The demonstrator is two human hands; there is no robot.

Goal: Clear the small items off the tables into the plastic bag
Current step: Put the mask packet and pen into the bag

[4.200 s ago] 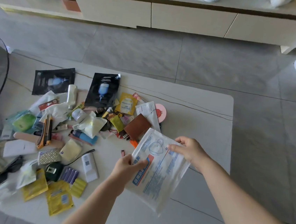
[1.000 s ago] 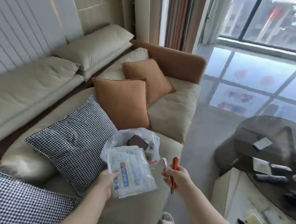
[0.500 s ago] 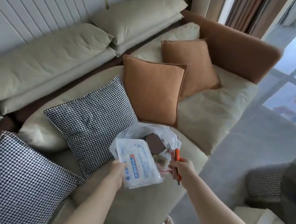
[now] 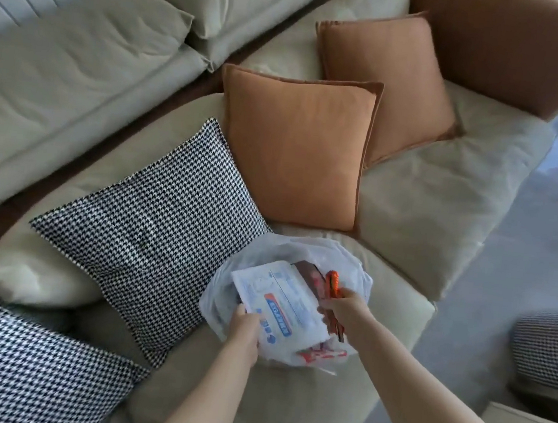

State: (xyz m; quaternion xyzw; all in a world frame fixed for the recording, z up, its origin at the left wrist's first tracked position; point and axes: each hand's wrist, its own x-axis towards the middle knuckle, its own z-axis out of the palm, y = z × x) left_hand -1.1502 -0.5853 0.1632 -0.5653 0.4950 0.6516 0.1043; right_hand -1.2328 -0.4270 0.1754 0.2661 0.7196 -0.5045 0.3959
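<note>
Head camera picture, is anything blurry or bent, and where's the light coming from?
Head view: soft motion blur throughout, so the print on the white packet in the left hand is unreadable; wide-angle bending tilts the sofa; daylight glares bluish off the floor at right; shadows are soft.

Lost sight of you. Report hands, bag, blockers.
Left hand grips packet at bag mouth. Right hand grips orange cutter over bag. Bag open on sofa; nothing blocking.
</note>
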